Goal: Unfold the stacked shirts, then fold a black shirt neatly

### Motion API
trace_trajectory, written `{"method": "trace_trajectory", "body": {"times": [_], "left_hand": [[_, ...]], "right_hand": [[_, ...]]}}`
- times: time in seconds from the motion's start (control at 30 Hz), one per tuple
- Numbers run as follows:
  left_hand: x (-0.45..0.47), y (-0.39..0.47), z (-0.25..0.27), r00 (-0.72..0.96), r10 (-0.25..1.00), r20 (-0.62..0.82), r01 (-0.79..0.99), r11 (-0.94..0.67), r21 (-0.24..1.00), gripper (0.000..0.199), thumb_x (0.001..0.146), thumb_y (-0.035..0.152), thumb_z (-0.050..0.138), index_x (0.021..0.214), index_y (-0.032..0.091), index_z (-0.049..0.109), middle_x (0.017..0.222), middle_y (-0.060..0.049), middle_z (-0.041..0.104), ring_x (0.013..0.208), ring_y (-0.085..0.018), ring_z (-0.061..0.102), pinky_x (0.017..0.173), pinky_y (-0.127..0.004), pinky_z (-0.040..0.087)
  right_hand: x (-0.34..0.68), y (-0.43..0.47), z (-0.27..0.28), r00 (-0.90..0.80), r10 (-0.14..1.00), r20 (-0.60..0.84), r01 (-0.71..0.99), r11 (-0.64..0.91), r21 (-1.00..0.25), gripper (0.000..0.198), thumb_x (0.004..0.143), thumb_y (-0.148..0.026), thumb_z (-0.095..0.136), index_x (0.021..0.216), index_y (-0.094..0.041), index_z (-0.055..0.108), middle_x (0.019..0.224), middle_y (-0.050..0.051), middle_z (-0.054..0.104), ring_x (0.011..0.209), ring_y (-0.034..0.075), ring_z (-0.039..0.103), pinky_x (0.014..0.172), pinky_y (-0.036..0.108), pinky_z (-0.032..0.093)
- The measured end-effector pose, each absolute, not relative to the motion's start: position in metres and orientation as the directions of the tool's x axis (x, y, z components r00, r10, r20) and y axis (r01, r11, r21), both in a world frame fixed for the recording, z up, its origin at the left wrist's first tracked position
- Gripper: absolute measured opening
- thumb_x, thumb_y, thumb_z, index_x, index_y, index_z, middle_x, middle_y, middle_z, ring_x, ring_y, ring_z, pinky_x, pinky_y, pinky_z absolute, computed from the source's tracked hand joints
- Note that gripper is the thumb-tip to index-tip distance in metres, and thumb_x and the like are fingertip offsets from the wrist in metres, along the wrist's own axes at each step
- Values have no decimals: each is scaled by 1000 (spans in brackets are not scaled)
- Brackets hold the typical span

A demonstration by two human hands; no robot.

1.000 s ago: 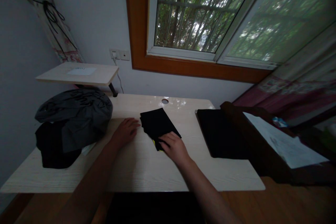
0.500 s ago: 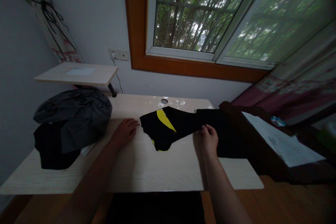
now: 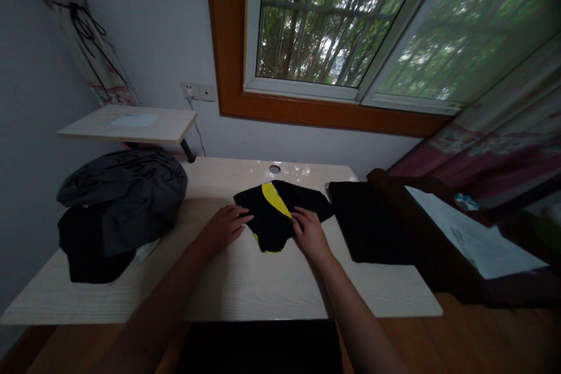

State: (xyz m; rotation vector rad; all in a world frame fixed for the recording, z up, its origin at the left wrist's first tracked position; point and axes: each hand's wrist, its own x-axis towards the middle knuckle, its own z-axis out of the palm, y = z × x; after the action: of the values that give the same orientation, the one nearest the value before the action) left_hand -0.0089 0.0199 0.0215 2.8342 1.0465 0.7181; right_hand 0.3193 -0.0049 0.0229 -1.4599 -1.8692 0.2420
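Note:
A small black garment with a curved yellow stripe lies spread on the pale wooden desk. More yellow shows along its lower edge, and its right end tapers toward a dark flat object. My left hand rests at the garment's left edge, its fingers stretched out over the cloth. On the lower right side of the yellow stripe lies my right hand, fingers extended onto the fabric. Part of the garment is covered by the fingers of both hands.
Crumpled dark grey and black clothing is heaped at the left, beneath a raised shelf. A black flat object lies at the desk's right end. Beyond it, a paper sheet rests on dark brown furniture. A window is behind.
My right hand has left the garment's right end and moved left to its middle. My left hand has shifted right onto the left edge. The garment's right end now lies lower and shorter.

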Motion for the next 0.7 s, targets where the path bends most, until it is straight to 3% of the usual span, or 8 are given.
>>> {"method": "trace_trajectory", "body": {"times": [0.17,0.43,0.57,0.7], "left_hand": [[-1,20,20,695,591,410,579,-798,168,45,94,14,54,137,28,60,136,-8,61,126,-25,53,107,-47,46],[-22,26,14,601,664,444,622,-738,263,54,79,-5,52,120,24,70,125,-6,68,120,-24,55,105,-46,48],[-29,28,11,545,687,481,610,-718,334,54,78,-5,52,120,25,70,124,-7,68,117,-23,55,103,-46,50],[-30,30,10,488,720,493,623,-683,380,54,79,-4,50,119,25,70,121,-6,69,116,-24,56,103,-47,49]], "right_hand": [[302,-4,30,-187,920,345,790,350,-504,29,98,-22,52,117,-20,74,126,10,69,113,26,59,102,45,48],[269,-15,39,-386,886,259,631,458,-627,27,99,-23,54,118,-22,73,120,8,70,111,20,64,102,37,50],[283,-8,36,-273,923,271,802,374,-466,33,98,-25,55,127,-23,70,135,8,64,123,26,57,108,44,46],[314,3,33,-71,943,325,959,154,-237,36,96,-26,54,127,-18,69,144,12,57,142,34,38,117,54,34]]}}
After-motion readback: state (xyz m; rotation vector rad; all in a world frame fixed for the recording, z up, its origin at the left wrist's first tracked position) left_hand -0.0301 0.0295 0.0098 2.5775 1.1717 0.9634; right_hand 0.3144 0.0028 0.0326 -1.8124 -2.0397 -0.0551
